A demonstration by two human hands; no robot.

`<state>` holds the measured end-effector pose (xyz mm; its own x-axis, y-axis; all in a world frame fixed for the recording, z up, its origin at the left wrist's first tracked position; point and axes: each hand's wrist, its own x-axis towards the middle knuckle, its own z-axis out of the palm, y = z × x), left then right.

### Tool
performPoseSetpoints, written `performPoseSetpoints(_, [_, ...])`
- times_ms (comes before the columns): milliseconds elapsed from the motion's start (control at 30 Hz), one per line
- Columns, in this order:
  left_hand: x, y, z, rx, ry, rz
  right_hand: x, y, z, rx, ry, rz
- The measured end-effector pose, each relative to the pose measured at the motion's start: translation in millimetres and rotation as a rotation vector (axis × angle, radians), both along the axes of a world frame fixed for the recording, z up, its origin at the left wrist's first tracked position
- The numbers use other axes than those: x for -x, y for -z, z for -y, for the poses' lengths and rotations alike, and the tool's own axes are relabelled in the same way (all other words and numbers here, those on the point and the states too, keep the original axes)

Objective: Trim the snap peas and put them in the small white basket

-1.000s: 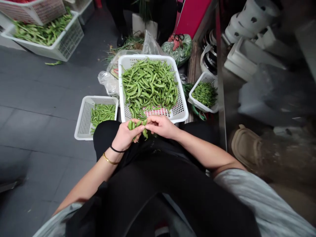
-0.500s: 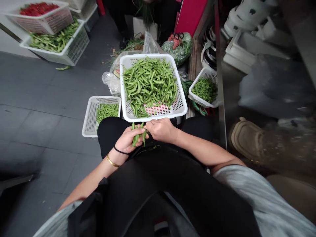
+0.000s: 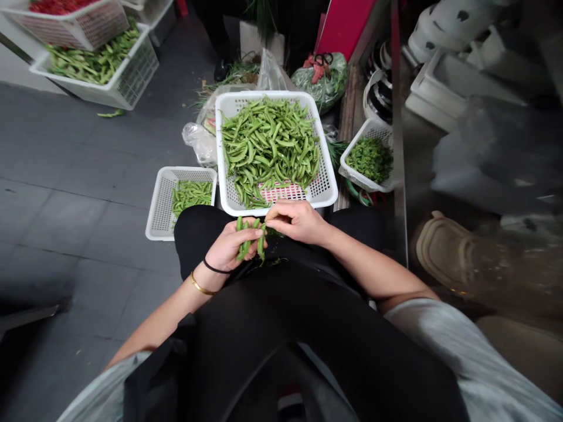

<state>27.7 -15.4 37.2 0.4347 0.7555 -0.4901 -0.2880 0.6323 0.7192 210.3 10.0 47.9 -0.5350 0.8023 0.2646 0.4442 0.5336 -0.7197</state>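
Note:
Several green pea pods (image 3: 245, 239) lie in my left hand (image 3: 229, 245), whose thumb presses across them. My right hand (image 3: 300, 221) has its thumb and forefinger pinched at the upper tip of one pod (image 3: 261, 241); anything between those fingertips is too small to make out. Just beyond my hands, a large white basket (image 3: 328, 190) holds a heap of pea pods (image 3: 270, 143). To its left stands a smaller white basket (image 3: 158, 205) with more pods (image 3: 191, 196) in it. Thin green scraps (image 3: 275, 261) lie on my dark apron.
At right, a white basket (image 3: 347, 174) holds leafy greens (image 3: 370, 159) beside a metal edge (image 3: 399, 152). Stacked baskets (image 3: 127, 88) of greens and red peppers stand far left. A tied bag of greens (image 3: 325, 82) and another person's dark-clad legs (image 3: 211, 26) are at the back.
My right hand has opened out from a closed fist into a looser pinch, shifting slightly right and up. The left hand still holds the pods. The view has tilted a little.

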Motion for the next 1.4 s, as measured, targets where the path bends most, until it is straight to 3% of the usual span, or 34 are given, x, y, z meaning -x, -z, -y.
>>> performPoseSetpoints(133, [-5.3,6.0,-2.0,0.126,-0.093,0.059,10.2,8.0,6.1,-0.353,0.134,0.262])
performPoseSetpoints(233, [-4.9,9.0,-5.4,0.169,-0.207,0.095,2.5,2.9,12.9,-0.45,0.209,0.269])
performPoseSetpoints(333, [-0.4,7.4,-7.1,0.024,-0.361,0.064,-20.2,-11.6,16.0,-0.354,0.236,0.152])
performPoseSetpoints(467, [0.4,3.8,-3.2,-0.293,-0.458,-0.102,-36.1,-21.8,12.9,-0.062,0.152,0.081])
performPoseSetpoints(567, [1.0,2.5,1.9,-0.489,-0.398,-0.237,-21.9,-13.5,9.4,0.085,0.017,0.113])
performPoseSetpoints(633, [7.3,-1.6,4.5,-0.635,-0.347,-0.422,-9.5,-5.9,7.8,0.068,-0.081,0.218])
performPoseSetpoints(733, [24.1,-17.5,5.5,-0.989,-0.241,-0.816,-1.9,-2.7,8.0,-0.034,-0.219,0.384])
performPoseSetpoints(833, [35.2,-35.9,3.3,-1.223,0.167,-0.91,-5.7,-10.8,10.6,-0.168,-0.342,0.462])
performPoseSetpoints(900, [32.9,-40.8,2.1,-1.151,0.39,-0.826,-7.9,-16.8,12.1,-0.236,-0.338,0.437])
performPoseSetpoints(933, [28.5,-39.9,2.2,-1.05,0.412,-0.765,-7.6,-18.4,12.6,-0.252,-0.303,0.397])
performPoseSetpoints(1000, [14.6,-32.2,4.2,-0.763,0.284,-0.575,-4.5,-17.0,13.5,-0.261,-0.156,0.301])
performPoseSetpoints(1067, [-1.2,-20.0,6.7,-0.454,0.056,-0.319,-0.1,-10.2,14.4,-0.269,0.024,0.224])
performPoseSetpoints(1167, [-11.2,-3.5,2.7,-0.211,-0.211,-0.076,-1.9,3.1,16.4,-0.269,0.184,0.21])
performPoseSetpoints(1233, [-1.2,3.0,-7.4,-0.205,-0.364,-0.074,-13.4,8.3,17.7,-0.216,0.171,0.244])
performPoseSetpoints(1300, [18.9,6.7,-20.2,-0.238,-0.501,-0.108,-30.9,8.4,17.7,-0.092,0.055,0.307])
performPoseSetpoints(1400, [48.1,9.9,-35.2,-0.205,-0.508,-0.093,-53.2,1.3,9.8,0.155,-0.166,0.481])
